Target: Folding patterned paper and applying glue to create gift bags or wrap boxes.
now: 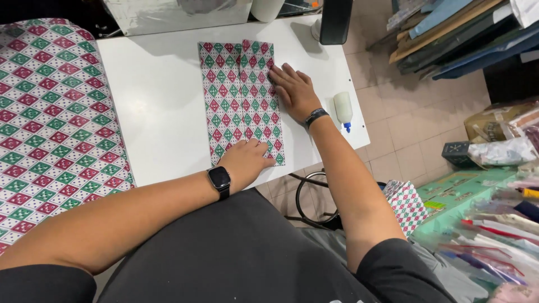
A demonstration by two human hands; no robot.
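Pressing folded diamond-patterned paper (pixel 241 101) flat on a white table (pixel 163 95).
Left hand (pixel 245 161) curls on its near edge; right hand (pixel 293 90) lies spread, fingers together, at its right edge.

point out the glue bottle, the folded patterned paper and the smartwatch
white plastic glue bottle with blue tip (pixel 343 108), head view, on its body
folded red and green diamond-patterned paper (pixel 238 95), head view, on its middle
black square smartwatch (pixel 219 178), head view, on its screen
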